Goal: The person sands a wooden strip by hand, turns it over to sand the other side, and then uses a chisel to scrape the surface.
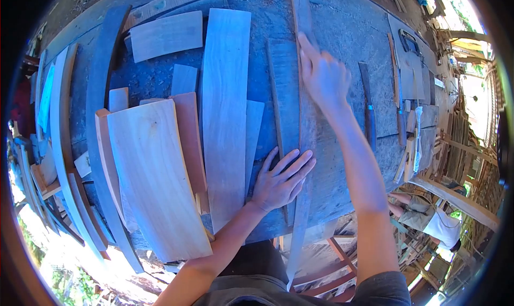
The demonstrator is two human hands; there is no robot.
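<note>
A long narrow wooden strip (305, 113) runs from the far edge of the workbench to my body, beside a shorter dark board (284, 86). My left hand (284, 178) lies on them with its fingers spread, fingertips on the strip. Higher up, my right hand (325, 77) is over the same strip, slightly blurred. Its index finger and thumb reach onto the strip while the other fingers curl in. Whatever is between them, if anything, is hidden. Left of my hands lies a long pale board (227, 92), and nearer me a wide curved wooden panel (155, 183).
The blue-grey workbench (348, 38) carries more curved wood pieces on the left, including a small panel (167, 35). To the right lie a chisel-like tool with a blue band (369, 108) and a dark-handled saw (409, 42). A person in a white shirt (443, 228) is at lower right.
</note>
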